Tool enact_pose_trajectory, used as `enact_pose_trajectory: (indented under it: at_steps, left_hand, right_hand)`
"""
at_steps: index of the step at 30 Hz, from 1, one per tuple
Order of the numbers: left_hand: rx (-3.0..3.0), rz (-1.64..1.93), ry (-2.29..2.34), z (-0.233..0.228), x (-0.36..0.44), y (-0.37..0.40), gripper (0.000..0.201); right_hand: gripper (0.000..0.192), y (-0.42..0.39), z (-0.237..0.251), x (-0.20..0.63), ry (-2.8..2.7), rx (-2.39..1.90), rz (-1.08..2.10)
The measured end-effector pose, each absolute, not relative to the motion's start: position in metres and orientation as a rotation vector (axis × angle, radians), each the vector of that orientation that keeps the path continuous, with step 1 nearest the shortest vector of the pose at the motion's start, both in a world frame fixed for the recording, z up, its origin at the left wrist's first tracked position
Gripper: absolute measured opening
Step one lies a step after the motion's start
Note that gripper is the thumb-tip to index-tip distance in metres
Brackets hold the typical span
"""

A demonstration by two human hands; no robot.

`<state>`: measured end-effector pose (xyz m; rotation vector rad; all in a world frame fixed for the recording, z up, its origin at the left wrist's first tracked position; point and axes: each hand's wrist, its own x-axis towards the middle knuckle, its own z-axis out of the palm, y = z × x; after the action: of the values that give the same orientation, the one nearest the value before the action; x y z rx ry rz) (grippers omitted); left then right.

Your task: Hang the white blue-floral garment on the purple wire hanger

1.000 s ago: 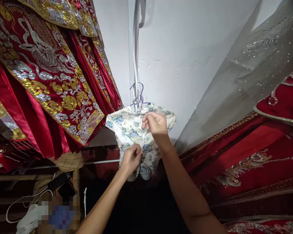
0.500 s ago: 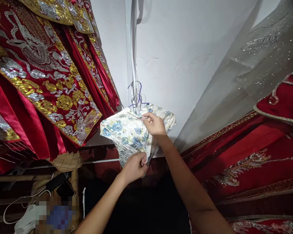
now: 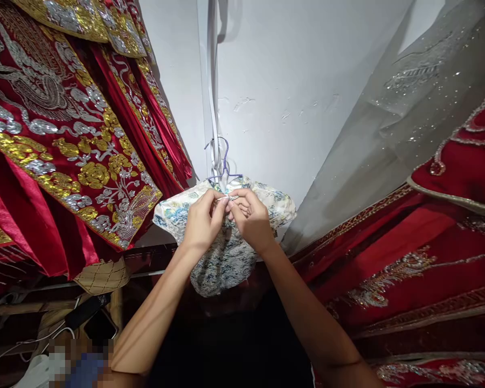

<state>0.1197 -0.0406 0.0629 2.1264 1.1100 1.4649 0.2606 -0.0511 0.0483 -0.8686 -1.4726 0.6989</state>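
Note:
A small white garment with a blue flower print [image 3: 226, 261] hangs on a purple wire hanger [image 3: 223, 161] from a white strap [image 3: 214, 97] against the wall. Both my hands are up at its collar, fingertips meeting just under the hanger hook. My left hand [image 3: 201, 221] pinches the fabric at the neck from the left. My right hand [image 3: 250, 218] pinches it from the right. The short sleeves stick out on either side of my hands, and the lower half of the garment hangs free below them.
Red robes with gold and silver embroidery [image 3: 64, 134] hang close on the left. More red embroidered cloth [image 3: 408, 269] and a grey sequinned fabric [image 3: 408, 108] hang on the right. Below left are a woven item [image 3: 103, 276], a phone [image 3: 97, 326] and white cables [image 3: 24, 345].
My left hand rose from the garment's lower hem to the collar and now meets my right hand there. The garment's lower part dropped back down. The view shifted slightly.

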Motion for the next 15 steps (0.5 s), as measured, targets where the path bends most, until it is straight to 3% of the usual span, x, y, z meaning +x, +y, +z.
enact_pose_trajectory:
  at_steps: [6, 15]
  left_hand:
    - [2.069, 1.560, 1.089, 0.054, 0.123, -0.046, 0.014]
    - [2.024, 1.524, 1.082, 0.053, 0.121, -0.045, 0.018]
  right_hand:
    - [0.017, -0.056, 0.041, 0.248, -1.272, -0.840, 0.534]
    - [0.031, -0.052, 0.045, 0.252, -1.450, -0.953, 0.709]
